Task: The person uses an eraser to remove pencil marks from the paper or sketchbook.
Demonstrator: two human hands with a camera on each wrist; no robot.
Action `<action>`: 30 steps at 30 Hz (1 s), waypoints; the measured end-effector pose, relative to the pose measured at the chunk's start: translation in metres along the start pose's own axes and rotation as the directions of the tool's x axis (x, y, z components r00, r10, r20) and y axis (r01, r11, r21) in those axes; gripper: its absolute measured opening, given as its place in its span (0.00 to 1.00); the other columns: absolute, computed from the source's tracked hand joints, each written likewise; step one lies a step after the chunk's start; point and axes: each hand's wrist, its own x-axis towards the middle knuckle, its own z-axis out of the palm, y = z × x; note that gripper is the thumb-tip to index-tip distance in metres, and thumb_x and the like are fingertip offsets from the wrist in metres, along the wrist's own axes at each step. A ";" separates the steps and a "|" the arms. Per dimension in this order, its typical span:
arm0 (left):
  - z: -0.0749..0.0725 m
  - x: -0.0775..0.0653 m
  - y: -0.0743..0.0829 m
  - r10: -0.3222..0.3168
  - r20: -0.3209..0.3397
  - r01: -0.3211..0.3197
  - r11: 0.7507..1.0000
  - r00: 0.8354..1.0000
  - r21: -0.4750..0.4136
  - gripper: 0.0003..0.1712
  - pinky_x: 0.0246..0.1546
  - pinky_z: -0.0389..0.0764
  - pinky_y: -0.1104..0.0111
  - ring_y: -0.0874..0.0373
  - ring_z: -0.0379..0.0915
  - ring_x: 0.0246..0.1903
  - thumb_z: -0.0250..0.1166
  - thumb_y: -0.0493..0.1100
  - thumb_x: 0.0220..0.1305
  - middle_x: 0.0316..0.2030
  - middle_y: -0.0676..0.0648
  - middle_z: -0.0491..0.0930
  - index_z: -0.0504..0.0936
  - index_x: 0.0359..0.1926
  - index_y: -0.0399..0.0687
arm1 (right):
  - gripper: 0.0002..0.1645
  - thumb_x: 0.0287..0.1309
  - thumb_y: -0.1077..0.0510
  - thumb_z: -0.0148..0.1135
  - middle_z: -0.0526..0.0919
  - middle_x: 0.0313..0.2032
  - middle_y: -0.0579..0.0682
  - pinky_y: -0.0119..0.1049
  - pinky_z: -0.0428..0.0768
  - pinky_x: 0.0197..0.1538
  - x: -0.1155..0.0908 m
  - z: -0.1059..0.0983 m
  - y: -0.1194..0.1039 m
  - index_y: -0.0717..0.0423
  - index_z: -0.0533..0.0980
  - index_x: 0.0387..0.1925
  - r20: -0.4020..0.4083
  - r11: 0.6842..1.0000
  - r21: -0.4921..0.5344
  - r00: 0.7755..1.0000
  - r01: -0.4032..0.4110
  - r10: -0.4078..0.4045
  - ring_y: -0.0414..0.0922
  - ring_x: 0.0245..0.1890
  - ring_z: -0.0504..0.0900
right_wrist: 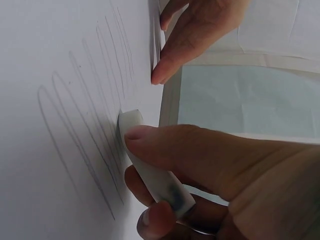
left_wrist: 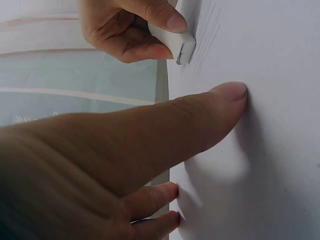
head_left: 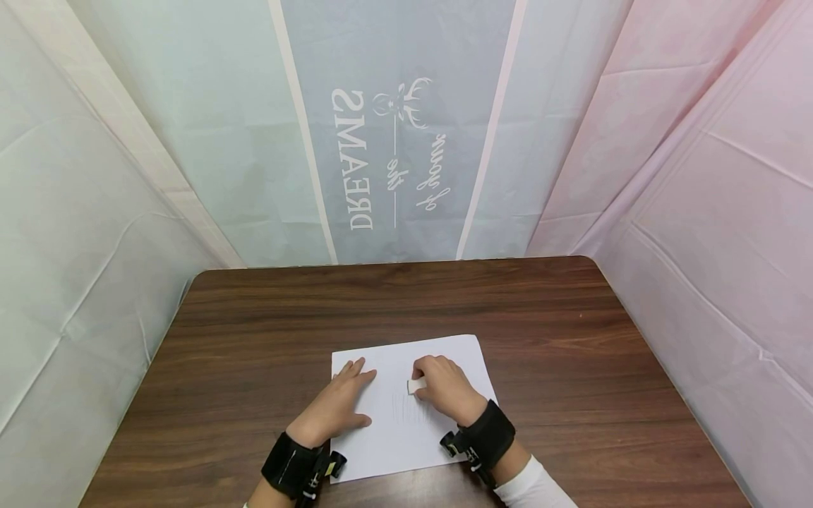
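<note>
A white sheet of paper [head_left: 375, 451] lies on the wooden table. Zigzag pencil lines [right_wrist: 75, 125] run across its middle. My right hand [head_left: 447, 388] pinches a white eraser [right_wrist: 150, 172] between thumb and fingers, its end right at the pencil strokes. One end of the eraser has a dark smudge, seen in the right wrist view. On the left part of the sheet rests my left hand [head_left: 336, 406], fingers spread and thumb [left_wrist: 210, 110] out toward the marks. In the left wrist view the eraser shows beyond that thumb.
The brown table [head_left: 254, 339] extends around the sheet, its far edge against a printed curtain [head_left: 406, 176]. Pale cloth hangs at the left [head_left: 82, 247] and pink cloth [head_left: 711, 212] at the right. Both wrists wear black straps [head_left: 492, 432] with small cameras.
</note>
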 end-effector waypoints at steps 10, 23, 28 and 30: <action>-0.001 0.000 0.000 -0.005 0.006 0.006 1.000 1.000 -0.003 0.43 0.72 0.61 0.37 0.29 0.53 0.75 0.81 0.38 0.46 0.74 0.29 0.61 0.75 0.65 0.35 | 0.11 0.48 0.67 0.77 0.86 0.32 0.49 0.39 0.80 0.38 0.002 -0.001 0.002 0.55 0.81 0.29 0.030 0.998 0.052 0.999 0.019 -0.020 0.42 0.33 0.82; -0.002 0.000 0.001 -0.003 0.004 0.003 1.000 1.000 0.005 0.44 0.71 0.61 0.37 0.29 0.54 0.75 0.81 0.38 0.46 0.74 0.29 0.61 0.75 0.65 0.35 | 0.12 0.47 0.66 0.78 0.85 0.31 0.47 0.34 0.77 0.36 0.003 -0.002 0.002 0.54 0.80 0.28 0.036 0.999 0.023 0.999 0.023 -0.024 0.37 0.30 0.76; -0.002 0.000 0.001 -0.005 0.004 0.005 1.000 1.000 -0.001 0.44 0.72 0.61 0.37 0.30 0.53 0.75 0.81 0.38 0.46 0.74 0.29 0.61 0.75 0.66 0.35 | 0.12 0.47 0.65 0.78 0.85 0.31 0.47 0.35 0.77 0.36 0.004 -0.002 0.002 0.54 0.80 0.28 0.043 1.000 0.012 0.999 0.019 -0.019 0.38 0.30 0.74; -0.002 -0.001 0.002 -0.006 0.004 0.006 1.000 1.000 -0.003 0.44 0.72 0.61 0.37 0.30 0.53 0.75 0.81 0.38 0.46 0.74 0.29 0.61 0.75 0.66 0.36 | 0.12 0.47 0.65 0.78 0.85 0.31 0.47 0.35 0.77 0.36 0.004 -0.002 0.002 0.54 0.80 0.28 0.045 1.000 0.008 0.999 0.018 -0.018 0.38 0.30 0.73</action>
